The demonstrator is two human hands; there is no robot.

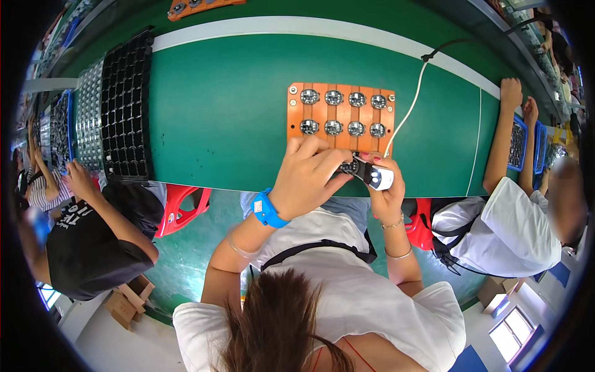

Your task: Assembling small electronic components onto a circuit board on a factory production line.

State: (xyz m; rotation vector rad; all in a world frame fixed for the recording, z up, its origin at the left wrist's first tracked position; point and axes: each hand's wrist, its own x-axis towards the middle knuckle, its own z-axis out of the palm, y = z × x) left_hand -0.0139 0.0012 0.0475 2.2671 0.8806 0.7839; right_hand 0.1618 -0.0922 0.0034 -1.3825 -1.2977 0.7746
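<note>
My left hand (313, 170), with a blue band at the wrist, pinches a small round dark part (349, 167) at the table's near edge. Close beside it, my right hand (389, 186) is closed around a black-and-white piece (378, 177) whose white end bears two dark ovals. The two pieces meet or overlap between my hands; I cannot tell whether they are joined. A white cable (409, 111) runs down to my right fingers, where its end is hidden. Just beyond my hands lies an orange tray (322, 111) holding two rows of round electronic modules (333, 97).
A black gridded tray (126, 105) stands at the left of the green table (217, 111), beside a clear gridded tray (90, 118). Another orange tray (198, 6) lies beyond the white strip. Co-workers sit on both sides, near red stools (180, 208). Blue bins (517, 144) stand at right.
</note>
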